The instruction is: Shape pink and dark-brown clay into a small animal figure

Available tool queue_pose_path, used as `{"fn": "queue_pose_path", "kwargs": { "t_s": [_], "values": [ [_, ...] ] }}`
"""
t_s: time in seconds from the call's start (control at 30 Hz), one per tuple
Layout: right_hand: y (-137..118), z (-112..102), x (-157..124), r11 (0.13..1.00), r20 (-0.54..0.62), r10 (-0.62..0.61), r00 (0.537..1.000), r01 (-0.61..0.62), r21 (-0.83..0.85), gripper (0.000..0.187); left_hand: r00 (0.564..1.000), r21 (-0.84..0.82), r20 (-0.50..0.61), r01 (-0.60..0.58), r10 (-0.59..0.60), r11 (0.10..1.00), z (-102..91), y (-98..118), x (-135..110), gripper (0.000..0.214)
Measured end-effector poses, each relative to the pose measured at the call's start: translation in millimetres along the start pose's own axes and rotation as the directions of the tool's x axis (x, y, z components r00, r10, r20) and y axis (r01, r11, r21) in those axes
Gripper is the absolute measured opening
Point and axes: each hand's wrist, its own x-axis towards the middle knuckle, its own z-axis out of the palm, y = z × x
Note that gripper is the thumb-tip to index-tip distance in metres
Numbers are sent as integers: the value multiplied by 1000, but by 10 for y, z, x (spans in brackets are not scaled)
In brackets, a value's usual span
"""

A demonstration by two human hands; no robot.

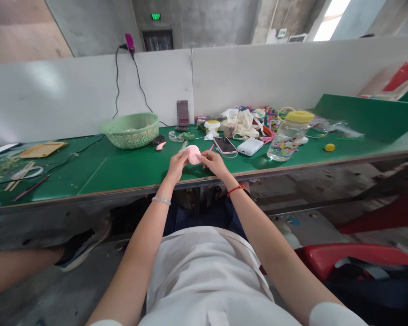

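Both my hands meet over the green tabletop (129,170), near its front edge. My left hand (177,165) and my right hand (213,163) pinch a small round pale pink piece (193,154) between their fingertips, one on each side. A thin pink stick (211,147) pokes up beside my right fingers. My left wrist wears a clear bangle, my right wrist a red cord.
A green basket (132,130) stands left of my hands. A phone (225,145), white power bank (250,146), yellow-lidded jar (289,135) and a pile of colourful bits (258,118) lie to the right. White partitions back the table. Another person's leg (27,265) reaches in from the left, and a red chair (353,258) stands at the right.
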Motion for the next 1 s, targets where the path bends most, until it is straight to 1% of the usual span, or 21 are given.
{"fn": "queue_pose_path", "kwargs": {
  "t_s": [0.13, 0.27, 0.43, 0.57, 0.77, 0.9, 1.0],
  "values": [
    [-14, 1, -9, 1000, -6, -7, 1000, 7, 13, 59, 1000, -5, 0, -15, 15, 1000, -12, 8, -4, 50],
    [-32, -12, -21, 999, -1, -32, 1000, 32, 16, 60, 1000, -9, 12, -16, 16, 1000, -18, 13, -8, 48],
    [-34, -41, -28, 997, 12, -74, 997, 74, 0, 64, 1000, -9, 29, 3, -3, 1000, -9, 14, -9, 49],
    [-27, -46, -27, 996, 27, -83, 996, 83, -11, 63, 1000, -21, 16, 21, -20, 1000, 6, 21, -12, 51],
    [-52, -32, -39, 997, 54, -73, 996, 75, -24, 64, 1000, -35, 2, 18, -18, 999, -7, 27, -14, 41],
    [-66, -26, -53, 997, 44, -72, 996, 73, -32, 63, 1000, -26, -2, 12, -12, 1000, -11, 30, -15, 40],
    [-58, -25, -53, 996, 7, -78, 997, 78, -33, 63, 1000, -4, 7, 11, -11, 1000, 8, 31, -23, 43]
  ]
}}
